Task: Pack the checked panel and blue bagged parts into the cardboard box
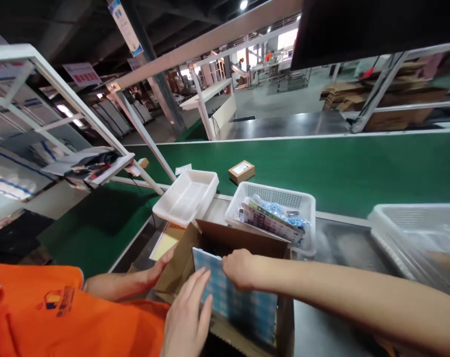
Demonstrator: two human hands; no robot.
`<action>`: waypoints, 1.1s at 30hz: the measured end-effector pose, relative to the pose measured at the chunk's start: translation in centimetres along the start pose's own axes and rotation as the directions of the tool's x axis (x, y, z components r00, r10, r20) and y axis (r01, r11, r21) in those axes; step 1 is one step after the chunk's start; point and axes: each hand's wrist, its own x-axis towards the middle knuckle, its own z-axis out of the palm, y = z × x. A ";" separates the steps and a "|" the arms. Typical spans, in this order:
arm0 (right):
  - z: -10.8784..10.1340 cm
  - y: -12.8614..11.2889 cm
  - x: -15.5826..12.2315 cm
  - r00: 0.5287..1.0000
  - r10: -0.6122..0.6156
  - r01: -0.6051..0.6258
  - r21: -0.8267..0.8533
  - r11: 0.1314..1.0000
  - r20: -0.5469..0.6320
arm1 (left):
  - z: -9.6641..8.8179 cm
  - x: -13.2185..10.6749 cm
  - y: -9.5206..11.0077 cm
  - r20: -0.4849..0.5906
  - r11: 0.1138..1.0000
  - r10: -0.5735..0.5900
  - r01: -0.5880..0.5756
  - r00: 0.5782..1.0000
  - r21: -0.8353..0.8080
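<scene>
Clenched on the upper edge of a blue checked panel (243, 307) is the right hand's grip (238, 270) in the head view; the left hand (185, 315) is unclasped, fingertips over its face. The panel stands inside a cardboard box (243, 237), a co-worker's hand (160, 267) at its side. Beyond, a white basket (280, 196) contains a printed sheet (273, 223) and blue packets (279, 210).

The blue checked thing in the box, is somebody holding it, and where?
Yes, the right hand holds the blue checked thing by its upper edge. Whether the left hand touches it, I can't tell.
</scene>
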 end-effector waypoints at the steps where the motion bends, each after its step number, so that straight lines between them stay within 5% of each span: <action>1: -0.1 -0.5 -0.9 0.998 -0.038 0.037 0.011 0.999 0.057 | 0.3 -0.1 0.0 -0.012 0.999 0.041 -0.041 0.999 0.027; 4: -1.2 -1.1 -2.6 0.959 -0.142 0.119 0.107 0.987 0.244 | 0.7 -0.1 0.3 0.101 0.991 0.128 -0.131 0.987 0.021; 8: -0.4 -0.3 1.3 0.958 0.086 -0.099 0.035 0.994 0.273 | 1.2 -1.2 0.8 0.188 0.997 0.069 -0.060 0.980 -0.050; 13: 7.3 0.1 8.2 0.917 0.280 -0.289 -0.010 0.957 0.285 | 2.1 -1.9 1.8 0.004 0.997 -0.025 0.025 1.000 -0.076; 18: 12.8 0.9 8.4 0.940 0.333 -0.329 -0.054 0.943 0.077 | 1.9 -1.2 2.8 -0.051 1.000 -0.029 0.030 0.998 0.007; 23: 13.6 2.3 7.3 0.948 0.315 -0.306 -0.125 0.944 0.057 | 1.9 -0.8 3.0 0.004 0.999 -0.016 0.016 1.000 0.045; 33: 12.6 1.5 6.7 0.933 0.355 -0.357 0.037 0.933 0.054 | 0.8 -0.2 2.9 0.114 0.986 -0.066 0.047 0.991 0.161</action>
